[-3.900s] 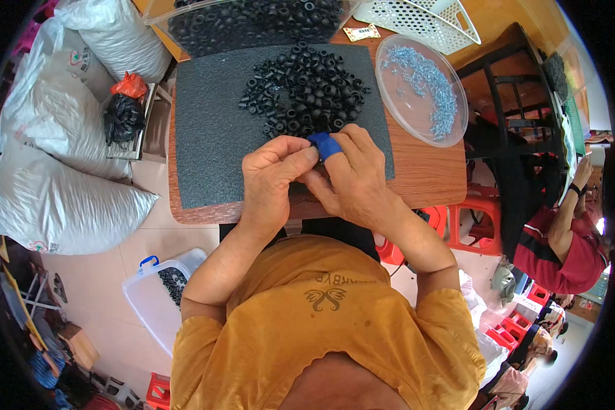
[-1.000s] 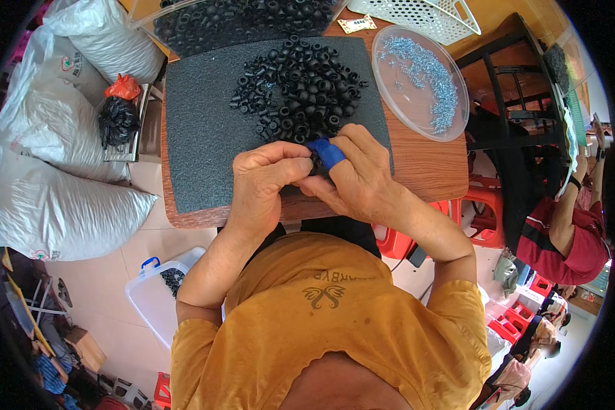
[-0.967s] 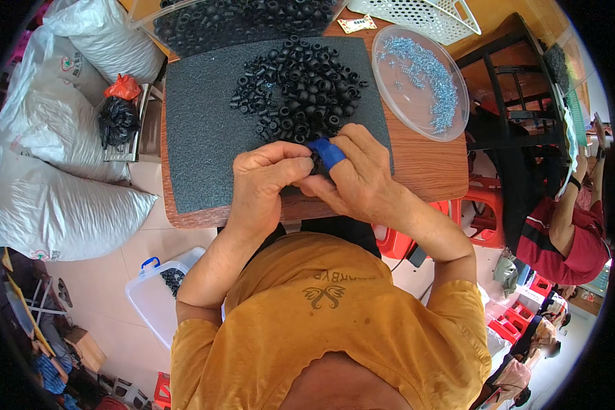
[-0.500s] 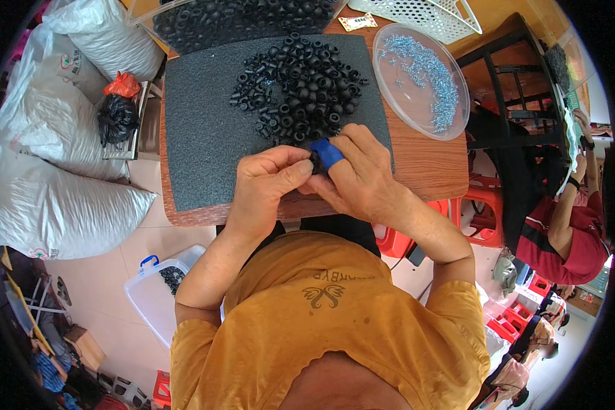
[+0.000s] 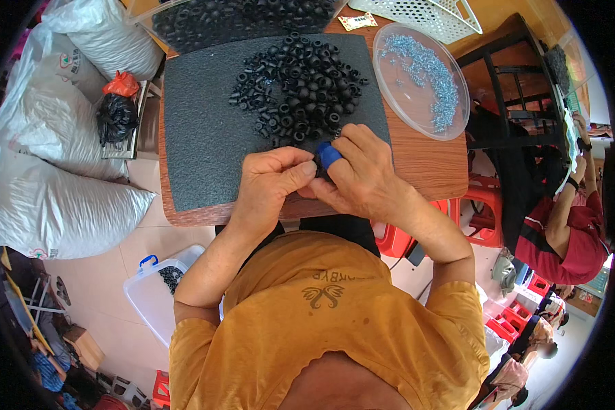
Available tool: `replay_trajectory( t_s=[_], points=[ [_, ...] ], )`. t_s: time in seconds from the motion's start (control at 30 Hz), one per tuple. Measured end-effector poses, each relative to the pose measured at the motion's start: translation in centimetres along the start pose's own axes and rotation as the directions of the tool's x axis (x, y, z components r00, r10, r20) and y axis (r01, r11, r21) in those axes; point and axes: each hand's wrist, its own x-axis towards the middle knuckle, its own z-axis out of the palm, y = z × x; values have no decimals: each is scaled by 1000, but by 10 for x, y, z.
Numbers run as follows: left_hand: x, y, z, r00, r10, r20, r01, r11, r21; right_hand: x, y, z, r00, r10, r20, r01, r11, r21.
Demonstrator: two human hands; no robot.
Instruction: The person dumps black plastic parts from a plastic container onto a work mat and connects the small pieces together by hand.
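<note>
At the near edge of a dark grey foam mat (image 5: 205, 130), my two hands meet. My left hand (image 5: 275, 179) pinches a small black plastic part (image 5: 318, 166) between thumb and fingers. Blue tape wraps a finger of my right hand (image 5: 359, 171), whose fingers close on the same part from the other side. Most of the part is hidden by the fingers. Just beyond my hands a pile of black plastic pieces (image 5: 307, 82) lies on the mat, rounded caps and smaller fittings mixed.
Right of the mat, a round clear lid (image 5: 406, 102) holds small bluish metal bits (image 5: 444, 96). A clear bin of black parts (image 5: 239, 24) and a white basket (image 5: 424, 14) stand at the back. White sacks (image 5: 61, 198) fill the left; a clear tub (image 5: 147, 294) sits on the floor.
My right hand's fingers have curled in a little, and the blue-taped finger has shifted slightly. Both hands stay together in the same place.
</note>
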Motion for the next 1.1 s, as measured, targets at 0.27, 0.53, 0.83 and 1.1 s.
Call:
replay_trajectory(
  t_s=[0.27,0.53,0.83,1.1],
  points=[
    [-1,2,2,999,23,49,-22,1000,-14,-1,5,-3,999,-46,1,46,994,101],
    [1,9,4,999,8,40,-12,995,98,-2,5,-2,999,-54,3,54,995,83],
    [1,4,2,1000,-18,19,17,996,83,-4,-1,-1,1000,-17,18,16,998,56],
    [-1,1,3,1000,-27,15,28,994,-103,-4,0,-5,999,-3,43,2,1000,28]
  ],
)
